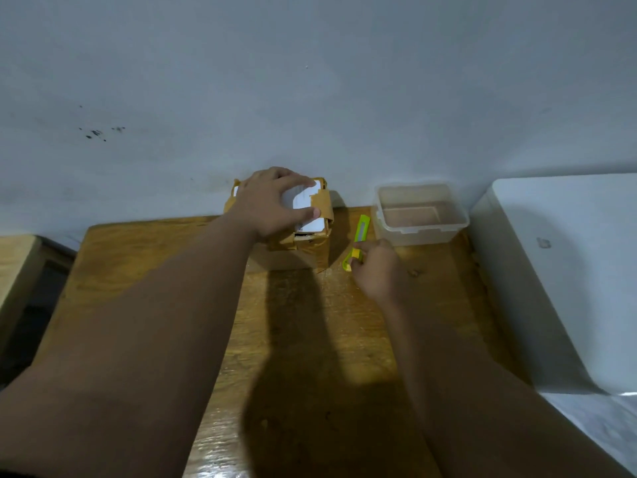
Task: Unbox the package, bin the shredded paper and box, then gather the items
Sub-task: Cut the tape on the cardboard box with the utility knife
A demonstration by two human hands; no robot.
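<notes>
A small cardboard box [312, 236] wrapped in brown tape, with a white label on top, stands at the far edge of the wooden table [172, 277] against the wall. My left hand [272, 201] lies over its top, fingers and thumb gripping it. To the right of the box a yellow-green utility knife [359, 238] lies on the table. My right hand [377, 270] has its fingers closed around the knife's near end. The box is closed; its contents are hidden.
A clear plastic container [422, 212] with nothing in it stands at the table's far right corner. A white appliance or bin [568, 270] stands right of the table. A wooden piece of furniture [17, 270] is at the left. A pale wall rises behind.
</notes>
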